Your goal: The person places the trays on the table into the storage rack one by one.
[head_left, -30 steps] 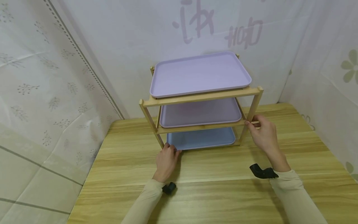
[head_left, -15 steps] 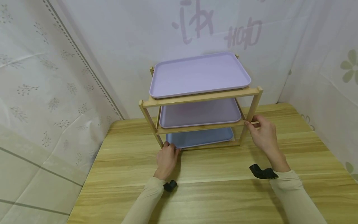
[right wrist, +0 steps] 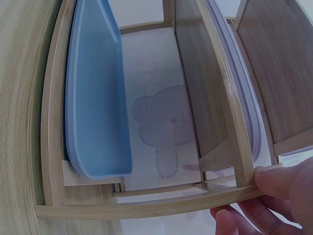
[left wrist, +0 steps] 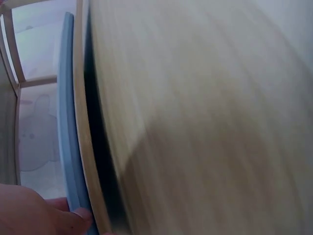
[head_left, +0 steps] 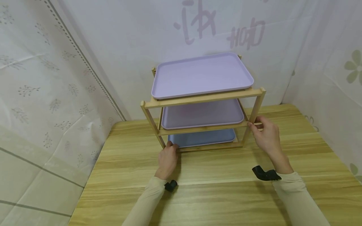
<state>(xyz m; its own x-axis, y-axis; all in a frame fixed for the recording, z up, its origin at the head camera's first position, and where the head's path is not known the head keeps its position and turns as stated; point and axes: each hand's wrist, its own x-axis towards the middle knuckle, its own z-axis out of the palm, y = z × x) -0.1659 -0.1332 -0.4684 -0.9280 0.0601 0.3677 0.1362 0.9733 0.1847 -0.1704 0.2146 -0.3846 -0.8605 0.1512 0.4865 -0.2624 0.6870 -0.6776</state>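
Note:
A three-tier wooden rack [head_left: 198,99] stands on the table. A blue tray [head_left: 203,138] lies on its lowest tier, and lilac trays lie on the middle tier [head_left: 202,114] and the top tier [head_left: 202,75]. At the front left corner of the blue tray is my left hand [head_left: 167,159]. In the left wrist view its thumb lies on the outside of the tray edge [left wrist: 68,122], a finger behind it, pinching the edge. My right hand [head_left: 266,133] grips the rack's front right post, where the middle rail joins, thumb and fingers on either side of the wood [right wrist: 195,204].
The wood-grain table [head_left: 215,194] spreads in front and to both sides of the rack. A pale printed curtain [head_left: 127,40] hangs close behind it, and patterned fabric [head_left: 333,78] closes off the right. A black wrist mount [head_left: 266,173] sits on my right wrist.
The blue tray has slid back into the lowest tier, so the front bottom rail now shows before it. My left hand has moved slightly forward with it; the right hand stays on the post.

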